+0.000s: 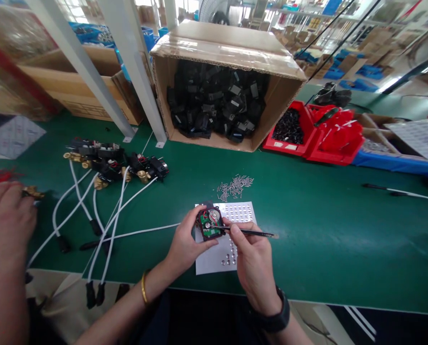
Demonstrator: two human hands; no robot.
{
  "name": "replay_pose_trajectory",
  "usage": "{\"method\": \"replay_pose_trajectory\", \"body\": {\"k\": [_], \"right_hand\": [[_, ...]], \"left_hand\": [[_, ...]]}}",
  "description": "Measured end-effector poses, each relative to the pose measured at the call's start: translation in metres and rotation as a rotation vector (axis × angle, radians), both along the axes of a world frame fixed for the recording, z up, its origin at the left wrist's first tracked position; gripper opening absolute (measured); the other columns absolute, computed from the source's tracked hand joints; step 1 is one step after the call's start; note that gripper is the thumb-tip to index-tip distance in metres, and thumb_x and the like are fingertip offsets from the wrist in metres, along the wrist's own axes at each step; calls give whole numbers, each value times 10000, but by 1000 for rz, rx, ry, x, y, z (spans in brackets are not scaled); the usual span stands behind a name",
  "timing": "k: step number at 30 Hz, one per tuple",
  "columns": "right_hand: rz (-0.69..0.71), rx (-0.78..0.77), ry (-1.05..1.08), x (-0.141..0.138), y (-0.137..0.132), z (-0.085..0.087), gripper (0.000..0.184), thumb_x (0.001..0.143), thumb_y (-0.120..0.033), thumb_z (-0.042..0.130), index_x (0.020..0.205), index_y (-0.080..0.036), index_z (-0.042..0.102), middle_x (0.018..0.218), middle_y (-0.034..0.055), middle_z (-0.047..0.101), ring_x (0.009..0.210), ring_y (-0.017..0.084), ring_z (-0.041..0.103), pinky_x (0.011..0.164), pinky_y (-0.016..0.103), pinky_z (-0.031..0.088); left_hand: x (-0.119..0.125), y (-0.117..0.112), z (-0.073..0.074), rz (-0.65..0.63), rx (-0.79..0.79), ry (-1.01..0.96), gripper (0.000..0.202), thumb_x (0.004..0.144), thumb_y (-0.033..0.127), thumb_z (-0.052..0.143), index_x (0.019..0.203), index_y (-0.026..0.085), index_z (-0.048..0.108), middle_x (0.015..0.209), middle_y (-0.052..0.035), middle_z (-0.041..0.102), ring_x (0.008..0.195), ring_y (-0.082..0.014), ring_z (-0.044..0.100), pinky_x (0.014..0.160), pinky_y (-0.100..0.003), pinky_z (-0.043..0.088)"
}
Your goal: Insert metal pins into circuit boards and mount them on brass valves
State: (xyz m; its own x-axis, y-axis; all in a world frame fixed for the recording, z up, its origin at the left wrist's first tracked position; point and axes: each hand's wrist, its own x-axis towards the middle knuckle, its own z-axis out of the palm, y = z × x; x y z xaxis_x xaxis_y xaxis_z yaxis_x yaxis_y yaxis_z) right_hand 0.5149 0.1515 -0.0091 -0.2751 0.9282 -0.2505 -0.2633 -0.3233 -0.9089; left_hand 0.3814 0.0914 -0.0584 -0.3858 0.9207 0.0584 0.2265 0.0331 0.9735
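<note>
My left hand (pixel 185 242) is closed round the side of a small black housing (pixel 221 233) that lies open upward. Inside it a green circuit board (pixel 206 232), a round silver part and red wires show. My right hand (pixel 253 254) pinches slim black tweezers (pixel 252 232), their tip over or touching the board; I cannot tell which. Under both hands lies a white sheet (pixel 208 261) with rows of small shiny round pieces. Just beyond the sheet is a loose pile of small metal screws (pixel 235 186).
Left, several black units with brass fittings (pixel 101 182) trail white cables (pixel 118 211). A cardboard box (pixel 228 52) of black housings stands behind, red bins (pixel 289 129) to its right. Another person's hand (pixel 9 215) rests at the far left. The green table's (pixel 325 249) front edge runs close by.
</note>
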Motion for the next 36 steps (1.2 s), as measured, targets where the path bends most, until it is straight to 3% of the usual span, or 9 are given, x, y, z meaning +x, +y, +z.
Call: {"method": "replay_pose_trajectory", "body": {"k": [25, 31, 36], "right_hand": [[30, 2, -42, -1, 7, 1, 150, 711, -290, 715, 767, -175, 637, 922, 74, 696, 929, 234, 615, 904, 414, 418], [16, -6, -35, -1, 7, 3, 169, 688, -299, 727, 737, -181, 617, 894, 68, 703, 890, 223, 629, 862, 394, 445], [22, -20, -41, -3, 13, 1, 174, 687, -301, 732, 737, -176, 622, 876, 63, 704, 850, 208, 635, 824, 368, 461]], "left_hand": [[-2, 0, 2, -16, -10, 39, 736, 650, 297, 762, 1272, 239, 372, 1283, -100, 467, 1196, -282, 459, 1052, -471, 338], [-3, 3, 11, 10, 32, 125, 675, 651, 342, 759, 1232, 249, 427, 1357, -107, 336, 1263, -313, 364, 1059, -495, 327], [4, 4, 6, 6, 121, -18, 719, 700, 257, 727, 1290, 235, 317, 1306, -123, 413, 1228, -287, 421, 1009, -470, 399]]}}
